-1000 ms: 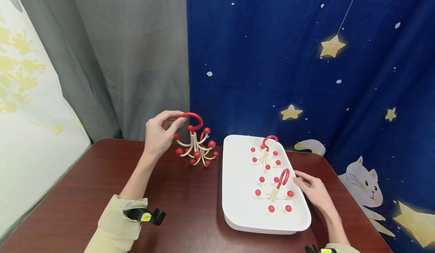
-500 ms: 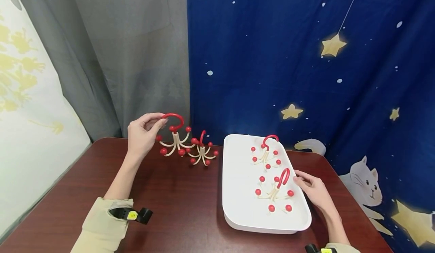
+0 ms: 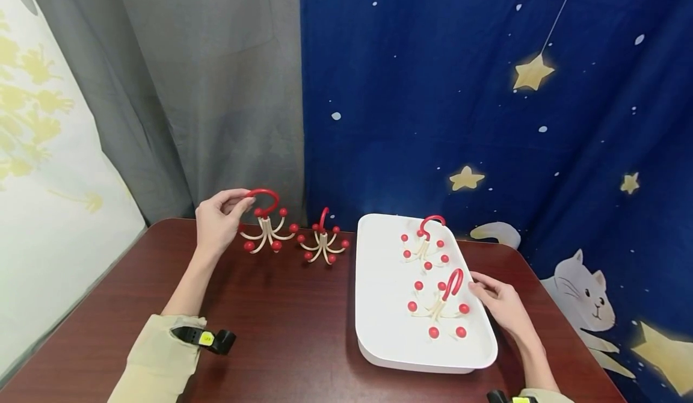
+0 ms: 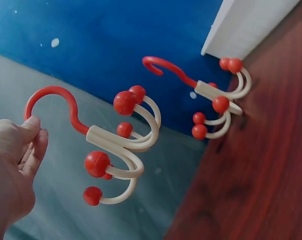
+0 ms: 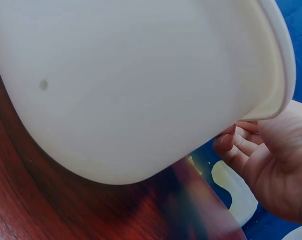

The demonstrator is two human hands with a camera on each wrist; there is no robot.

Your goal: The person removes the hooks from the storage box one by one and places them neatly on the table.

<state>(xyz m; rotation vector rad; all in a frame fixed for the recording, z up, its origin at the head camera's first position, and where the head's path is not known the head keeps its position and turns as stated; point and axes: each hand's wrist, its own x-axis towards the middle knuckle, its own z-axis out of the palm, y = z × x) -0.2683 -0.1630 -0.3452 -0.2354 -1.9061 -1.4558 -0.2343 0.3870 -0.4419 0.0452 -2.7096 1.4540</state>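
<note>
My left hand (image 3: pixel 219 219) pinches the red hook end of a multi-arm hanging hook (image 3: pixel 266 230) with cream arms and red ball tips. In the left wrist view, thumb and fingers meet on the bend of this hook (image 4: pixel 53 91). A matching hook (image 3: pixel 323 242) stands upright to its right, apart from it, near the table's far edge. My right hand (image 3: pixel 503 307) holds the right rim of a white tray (image 3: pixel 379 343). In the right wrist view, its fingers curl beneath the tray's edge (image 5: pixel 140 125); the thumb is largely hidden there.
Inside the tray are two more such hooks, a rear one (image 3: pixel 424 248) and a front one (image 3: pixel 437 310). A dark red-brown table (image 3: pixel 281 325) lies beneath. Grey and blue curtains (image 3: pixel 390 120) hang behind the table's far edge.
My left hand has carried its hook leftward and slightly down, away from the standing hook, which it earlier overlapped in view. The right hand and the tray stay put.
</note>
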